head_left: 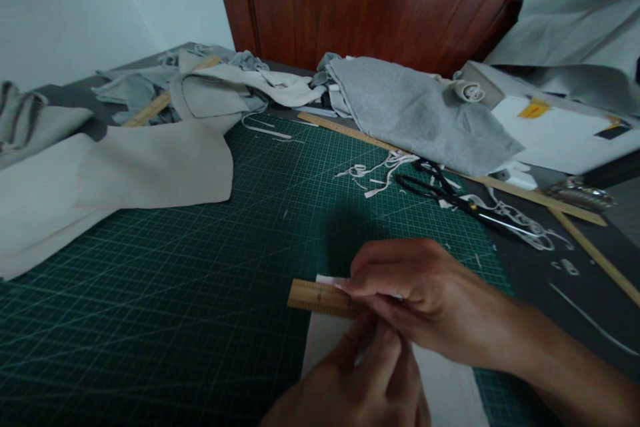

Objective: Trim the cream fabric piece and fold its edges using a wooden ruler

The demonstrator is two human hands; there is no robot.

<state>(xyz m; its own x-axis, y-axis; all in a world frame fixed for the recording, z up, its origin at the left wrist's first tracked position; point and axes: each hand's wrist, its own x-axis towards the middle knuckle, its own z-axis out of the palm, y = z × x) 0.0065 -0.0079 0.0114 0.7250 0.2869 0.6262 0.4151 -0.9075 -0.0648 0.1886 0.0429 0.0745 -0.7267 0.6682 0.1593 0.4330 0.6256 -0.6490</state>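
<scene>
A short wooden ruler (pixel 320 297) lies across the upper end of a pale fabric piece (pixel 445 387) on the green cutting mat (pixel 200 280). A narrow strip of the fabric's end shows beyond the ruler's far edge. My right hand (pixel 425 287) is closed, thumb and forefinger pinching that fabric edge at the ruler. Below it my left hand (pixel 370 373) is closed too, its fingertips bunched against the ruler's near edge and touching the right fingers. Both hands hide the ruler's right part.
Black-handled scissors (pixel 465 203) lie right of the mat's middle, beside white fabric trimmings (pixel 387 167). A long wooden ruler (pixel 350 132) runs along the back. Pale cut fabric pieces (pixel 160 167) lie left, grey felt-like cloth (pixel 400 107) behind, a white box (pixel 550 127) at back right.
</scene>
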